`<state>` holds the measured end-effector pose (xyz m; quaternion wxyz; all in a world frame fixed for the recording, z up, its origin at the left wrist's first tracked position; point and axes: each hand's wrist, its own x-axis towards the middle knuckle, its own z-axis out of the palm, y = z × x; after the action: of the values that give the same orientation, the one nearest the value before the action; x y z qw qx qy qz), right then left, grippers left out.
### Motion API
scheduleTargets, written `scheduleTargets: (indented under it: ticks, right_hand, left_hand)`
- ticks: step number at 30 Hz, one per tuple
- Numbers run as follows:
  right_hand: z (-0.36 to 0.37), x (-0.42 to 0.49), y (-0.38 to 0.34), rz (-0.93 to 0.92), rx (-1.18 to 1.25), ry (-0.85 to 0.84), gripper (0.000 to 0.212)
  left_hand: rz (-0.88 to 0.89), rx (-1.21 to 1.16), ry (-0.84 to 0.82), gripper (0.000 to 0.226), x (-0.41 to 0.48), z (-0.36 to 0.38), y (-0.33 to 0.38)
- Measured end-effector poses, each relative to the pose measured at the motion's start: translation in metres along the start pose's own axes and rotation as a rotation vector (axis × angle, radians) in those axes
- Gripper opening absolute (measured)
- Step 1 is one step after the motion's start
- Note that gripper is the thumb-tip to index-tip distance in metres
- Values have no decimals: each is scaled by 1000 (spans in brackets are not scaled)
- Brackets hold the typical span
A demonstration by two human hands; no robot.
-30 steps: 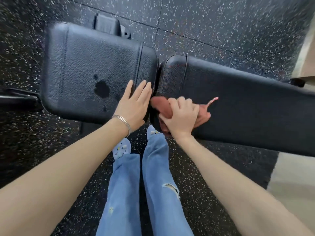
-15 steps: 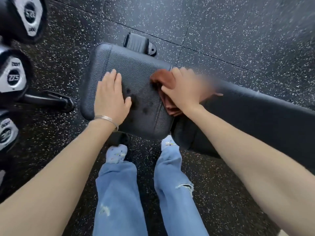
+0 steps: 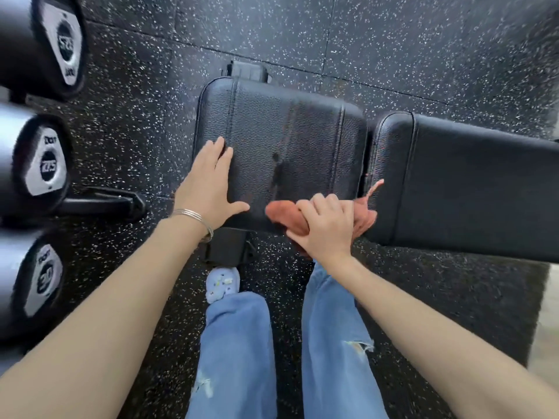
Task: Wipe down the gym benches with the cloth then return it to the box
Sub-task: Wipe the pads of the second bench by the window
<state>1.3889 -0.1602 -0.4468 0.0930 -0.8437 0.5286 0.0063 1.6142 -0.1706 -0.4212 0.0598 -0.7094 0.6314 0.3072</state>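
Floor (image 3: 408,49): black rubber tiles, white speckle, seams visible.

Bench in two black textured pads, end to end with a narrow gap between. Seat pad (image 3: 287,140): squarish, stitched seams near both ends, a faint wet streak near its centre. Back pad (image 3: 484,182): longer, runs out of view at right.

On the seat pad: left hand (image 3: 208,182) flat, palm down, at the near left corner, fingers (image 3: 219,149) extended. Right hand (image 3: 325,228) at the near edge, closed around a rust-orange cloth (image 3: 282,214) pressed to the pad by the gap; one cloth corner reaches the back pad.

Bench frame parts (image 3: 228,247) stand on the floor under the seat pad.
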Motion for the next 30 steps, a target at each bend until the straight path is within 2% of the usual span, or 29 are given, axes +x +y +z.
scheduleTargets:
  ticks: [2, 5, 9, 13, 18, 22, 24, 27, 30]
  right_hand:
    - [1, -6, 0, -3, -12, -13, 46]
    - [-4, 36, 3, 44, -60, -11, 46]
    - [-6, 142, 24, 273, -54, 65, 54]
    - [-7, 197, 36, 373, -80, 125, 55]
    - [-11, 148, 43, 118, -27, 115, 48]
    - [-12, 82, 45, 110, -2, 93, 41]
    - [-8, 59, 42, 34, -12, 46, 42]
    - [-9, 74, 47, -68, 8, 44, 41]
    - [-10, 126, 46, -59, 18, 80, 40]
  left_hand:
    - [34, 22, -22, 105, -1, -2, -7]
    - [47, 33, -20, 105, -4, -2, -12]
    - [23, 27, 13, 101, -3, 4, -11]
    - [9, 43, 14, 102, -2, 6, -7]
    - [-58, 72, -32, 98, -1, -2, 2]
    - [-130, 45, -48, 95, 0, -5, 13]
    - [-167, 26, -53, 94, 0, -5, 15]
    - [-173, 41, -67, 93, 2, -1, 13]
    - [-172, 24, -55, 92, 1, 3, 10]
